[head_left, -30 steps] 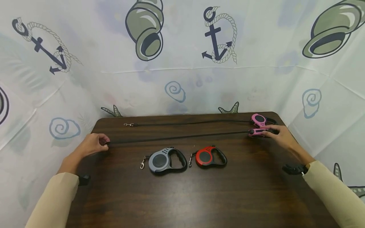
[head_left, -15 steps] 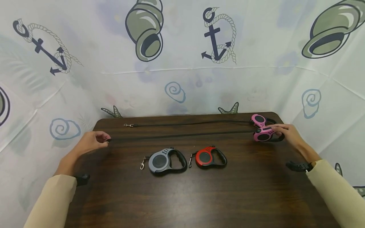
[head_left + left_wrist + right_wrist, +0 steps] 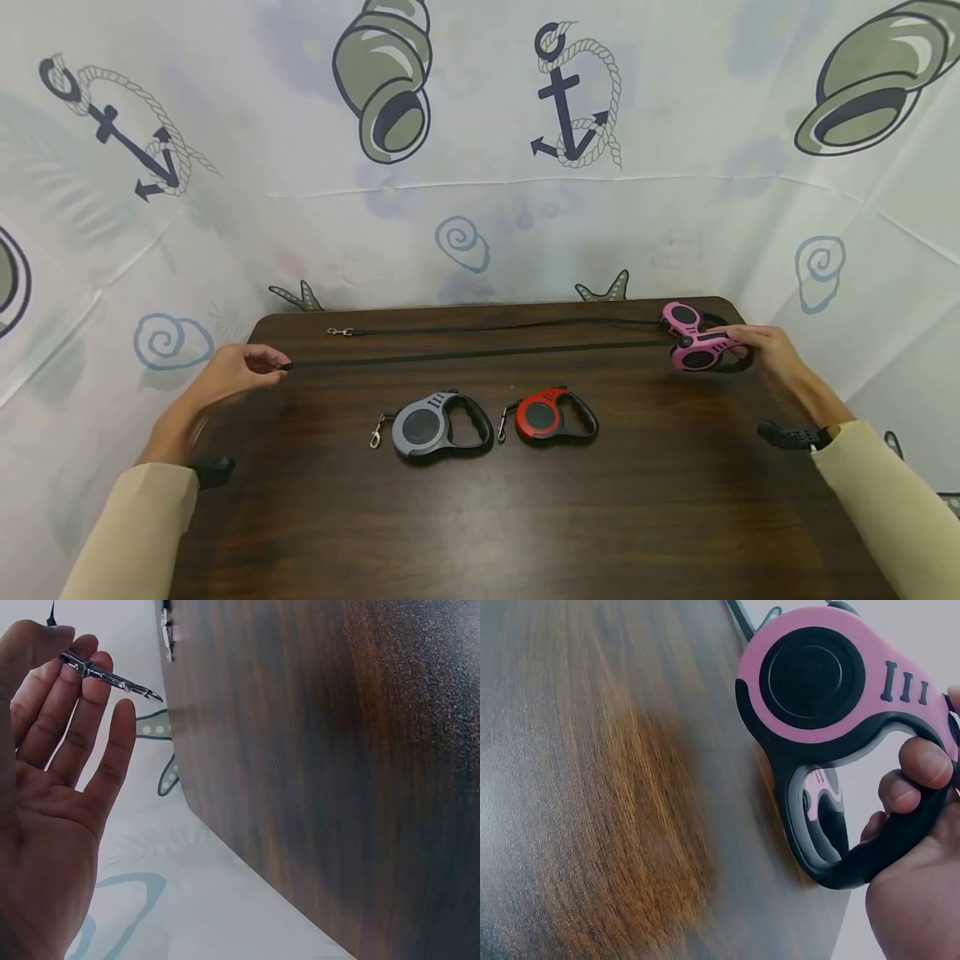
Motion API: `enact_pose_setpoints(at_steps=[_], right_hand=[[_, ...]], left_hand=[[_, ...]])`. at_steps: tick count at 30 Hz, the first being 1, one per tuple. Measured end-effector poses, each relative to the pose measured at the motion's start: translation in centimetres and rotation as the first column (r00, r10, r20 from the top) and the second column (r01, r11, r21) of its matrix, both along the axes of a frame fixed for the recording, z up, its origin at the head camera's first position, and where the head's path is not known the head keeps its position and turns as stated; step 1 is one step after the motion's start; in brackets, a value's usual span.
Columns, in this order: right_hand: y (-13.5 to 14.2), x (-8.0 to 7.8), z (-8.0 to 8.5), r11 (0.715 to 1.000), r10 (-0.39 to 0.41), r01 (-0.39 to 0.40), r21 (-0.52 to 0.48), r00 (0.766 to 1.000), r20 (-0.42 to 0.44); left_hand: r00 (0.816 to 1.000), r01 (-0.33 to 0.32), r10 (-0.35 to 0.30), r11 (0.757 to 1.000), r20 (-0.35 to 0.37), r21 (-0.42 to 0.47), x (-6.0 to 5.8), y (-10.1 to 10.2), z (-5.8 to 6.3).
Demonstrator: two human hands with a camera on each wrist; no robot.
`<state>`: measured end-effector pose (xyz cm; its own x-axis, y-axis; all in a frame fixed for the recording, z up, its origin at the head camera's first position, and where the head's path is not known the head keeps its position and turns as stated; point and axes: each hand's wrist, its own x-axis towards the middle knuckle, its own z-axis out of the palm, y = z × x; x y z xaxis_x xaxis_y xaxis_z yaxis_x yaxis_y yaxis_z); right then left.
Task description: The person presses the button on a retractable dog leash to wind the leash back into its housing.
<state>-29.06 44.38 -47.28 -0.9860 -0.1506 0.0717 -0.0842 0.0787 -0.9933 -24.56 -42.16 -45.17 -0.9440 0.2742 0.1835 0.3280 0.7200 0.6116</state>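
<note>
Pink-and-black retractable leash (image 3: 699, 351) was in the right hand (image 3: 772, 362); from my station I logged the grip as narrow, fingers curled round the handle (image 3: 840, 874). Leash position: near the right end of the dark wood-look table (image 3: 480, 525). Its black strap (image 3: 480, 353) ran out nearly straight to the left hand (image 3: 232, 375) at the other end. That one I marked as a pinch: thumb and fingertips on the metal clip (image 3: 112, 678), which poked out past them in the left wrist view. In the head view the fingers mostly hid it from me.

Second pink leash (image 3: 681, 315) lay just behind the held one. They overlapped in the head view; I couldn't tell if they touched. Its own line (image 3: 495, 326) ran along the far edge, roughly parallel, ending in a silver hook (image 3: 341, 332).

Nearer side, I had two more lying flat: grey leash (image 3: 420, 427) left, red leash (image 3: 542, 414) right, the red one's snap hook (image 3: 502, 427) between their bodies. Backdrop was white cloth (image 3: 480, 92) with printed anchors (image 3: 562, 117). Beige sleeves (image 3: 135, 533), dark wristbands (image 3: 793, 437) on both arms.
</note>
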Motion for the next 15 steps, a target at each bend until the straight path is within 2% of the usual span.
enact_pose_setpoints(at_steps=[4,8,15], right_hand=[[-0.01,0.05,0.11,0.999,0.047,-0.047,-0.007,0.999,-0.004],[-0.15,0.22,0.33,0.996,0.077,-0.077,0.043,0.997,-0.011],[-0.33,0.44,0.64,0.991,0.13,-0.128,0.04,0.988,-0.08]], left_hand=[[1.0,-0.006,0.006,1.0,-0.005,0.001,0.06,-0.19,-0.02],[1.0,-0.006,0.006,1.0,-0.015,0.014,0.11,-0.34,-0.11],[0.999,-0.016,0.016,1.0,-0.028,0.016,0.25,-0.38,-0.04]])
